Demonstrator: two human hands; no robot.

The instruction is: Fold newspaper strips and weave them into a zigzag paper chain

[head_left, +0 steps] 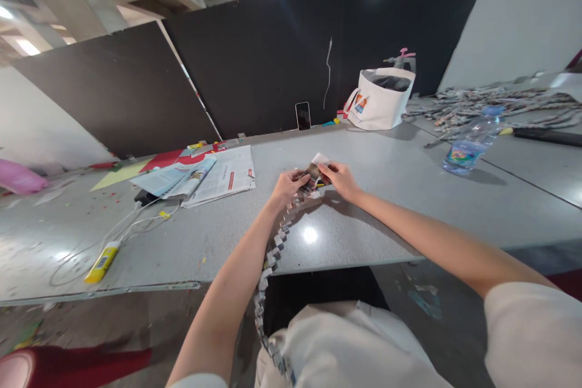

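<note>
Folded-paper chain (271, 259) trails from the left hand (291, 187), its long axis running near and slightly left past the near edge of the tabletop (373, 227). That hand and the right hand (340, 179) both pinch a printed paper strip (313, 174) at the chain's far end.

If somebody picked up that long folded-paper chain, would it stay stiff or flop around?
The folded-paper chain would probably flop, since it curves from beside the left hand down past the table. It's likely light, being made of small, thin-looking folds. It seems unlikely to roll, given its jagged sides.
</note>
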